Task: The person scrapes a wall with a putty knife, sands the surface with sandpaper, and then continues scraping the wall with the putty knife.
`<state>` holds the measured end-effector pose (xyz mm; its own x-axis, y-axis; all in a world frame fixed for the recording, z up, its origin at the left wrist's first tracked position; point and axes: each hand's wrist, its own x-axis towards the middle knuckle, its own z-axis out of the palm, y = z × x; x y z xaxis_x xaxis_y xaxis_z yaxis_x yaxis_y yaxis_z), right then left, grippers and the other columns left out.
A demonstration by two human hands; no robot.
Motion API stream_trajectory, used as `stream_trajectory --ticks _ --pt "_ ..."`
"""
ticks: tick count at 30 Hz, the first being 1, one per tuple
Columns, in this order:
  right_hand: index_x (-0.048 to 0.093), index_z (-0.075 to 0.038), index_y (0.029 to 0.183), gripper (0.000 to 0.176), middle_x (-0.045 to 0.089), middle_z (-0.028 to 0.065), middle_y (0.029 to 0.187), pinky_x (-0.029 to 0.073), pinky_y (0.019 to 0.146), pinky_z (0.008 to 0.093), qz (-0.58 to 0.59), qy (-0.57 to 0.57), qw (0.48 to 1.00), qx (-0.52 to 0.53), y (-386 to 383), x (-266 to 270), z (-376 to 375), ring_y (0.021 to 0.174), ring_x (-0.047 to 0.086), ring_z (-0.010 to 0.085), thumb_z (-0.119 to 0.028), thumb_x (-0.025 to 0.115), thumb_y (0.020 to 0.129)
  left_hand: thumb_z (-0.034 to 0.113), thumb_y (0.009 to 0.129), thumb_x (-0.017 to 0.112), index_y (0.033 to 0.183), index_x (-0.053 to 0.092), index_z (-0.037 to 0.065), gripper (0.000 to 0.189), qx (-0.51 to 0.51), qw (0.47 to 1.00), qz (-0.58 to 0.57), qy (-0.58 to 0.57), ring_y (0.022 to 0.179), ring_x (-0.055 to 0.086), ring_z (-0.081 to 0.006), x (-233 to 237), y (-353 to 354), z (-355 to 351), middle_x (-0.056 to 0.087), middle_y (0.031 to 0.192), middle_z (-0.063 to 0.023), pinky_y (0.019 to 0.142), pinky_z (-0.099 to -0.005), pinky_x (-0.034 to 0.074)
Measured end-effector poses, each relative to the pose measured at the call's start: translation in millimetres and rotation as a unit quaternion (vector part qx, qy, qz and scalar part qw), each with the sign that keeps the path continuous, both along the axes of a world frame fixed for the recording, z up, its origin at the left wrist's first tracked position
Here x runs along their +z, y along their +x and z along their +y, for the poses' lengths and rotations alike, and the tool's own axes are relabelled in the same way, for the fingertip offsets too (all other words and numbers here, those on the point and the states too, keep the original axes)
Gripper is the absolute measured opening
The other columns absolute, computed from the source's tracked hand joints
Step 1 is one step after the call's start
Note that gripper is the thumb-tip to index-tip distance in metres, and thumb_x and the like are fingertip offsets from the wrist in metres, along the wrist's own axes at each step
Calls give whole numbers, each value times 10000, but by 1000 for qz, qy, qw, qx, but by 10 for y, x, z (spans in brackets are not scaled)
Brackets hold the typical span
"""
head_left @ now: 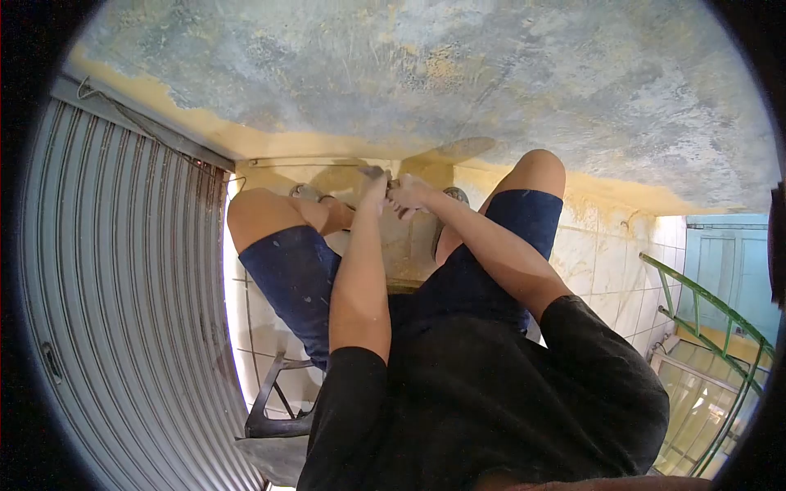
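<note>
My hands meet between my knees, close to the foot of the wall, both coated in pale dust. From the fingers of my left hand (376,192) juts a small grey flat blade-like piece (371,171). My right hand (412,195) is closed right beside it, its fingers curled at the left hand's fingertips. What the right fingers hold, if anything, I cannot make out. Below the hands is the tiled floor, with my feet on either side.
A wall (458,74) with patchy grey coating over yellow rises ahead. On the left stands a grey roller shutter (123,270). Behind my left leg is a dark chair (274,421). A green metal ladder (696,290) leans at the right, near a light blue door (729,266).
</note>
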<state>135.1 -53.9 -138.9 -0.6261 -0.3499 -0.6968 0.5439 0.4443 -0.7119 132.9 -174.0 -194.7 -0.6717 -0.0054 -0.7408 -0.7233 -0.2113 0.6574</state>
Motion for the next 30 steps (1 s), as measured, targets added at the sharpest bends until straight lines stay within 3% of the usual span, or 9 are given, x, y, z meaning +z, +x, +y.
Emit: stream_trajectory --ticks 5,13,14,15,18,21,23,24,30 --pt "630 44 916 239 674 188 731 550 526 337 106 191 962 163 49 493 -53 608 680 218 -154 604 783 300 894 629 942 647 82 224 100 982 10 158 806 568 -159 -597 105 70 613 878 -47 669 -302 472" --pt "660 78 826 308 662 253 766 547 591 397 291 202 899 256 43 -83 -84 673 679 337 -216 621 743 417 923 560 955 634 108 320 242 944 16 224 626 565 -140 -812 90 103 630 773 -10 535 -296 462" --pt "665 83 832 326 661 278 808 546 645 416 374 205 867 259 6 -164 -77 742 678 370 -224 637 729 489 971 407 1318 486 79 543 185 964 -22 190 1139 523 -300 -878 41 64 555 1271 -133 925 -433 444" --pt "665 83 832 326 661 278 808 546 645 416 379 208 862 264 -64 -128 -67 742 678 370 -224 637 729 489 971 407 1318 486 79 543 190 962 -15 195 1139 523 -300 -1071 -31 66 555 1271 -133 925 -433 444" --pt "641 27 916 346 652 256 850 499 730 467 291 204 893 275 -46 -94 -47 835 633 403 -280 591 764 472 969 415 1283 509 76 514 136 969 26 204 1065 558 -291 -1385 120 109 563 1233 -149 833 -428 483" --pt "641 10 960 338 648 266 897 496 730 467 319 269 836 356 -396 144 -52 855 630 405 -277 573 795 385 956 445 1263 513 66 447 112 971 86 193 928 595 -245 -1052 146 178 599 1131 -128 687 -375 496" --pt "650 2 971 317 647 271 912 497 742 481 363 220 832 358 -454 481 31 867 625 422 -259 551 820 313 936 517 877 621 81 261 158 964 23 215 591 543 -154 -1086 187 291 611 738 -37 561 -305 465" --pt "650 2 971 317 647 271 912 497 742 481 358 218 830 368 -474 620 38 867 625 422 -259 551 820 313 936 517 877 621 81 261 167 961 17 218 591 543 -154 -992 236 323 611 738 -37 561 -305 465" --pt "626 74 987 314 635 300 995 510 846 448 382 325 752 428 -494 786 14 982 624 408 -139 656 759 213 872 579 787 586 44 189 -172 974 104 105 523 522 -129 -29 270 212 573 643 -29 486 -310 422"
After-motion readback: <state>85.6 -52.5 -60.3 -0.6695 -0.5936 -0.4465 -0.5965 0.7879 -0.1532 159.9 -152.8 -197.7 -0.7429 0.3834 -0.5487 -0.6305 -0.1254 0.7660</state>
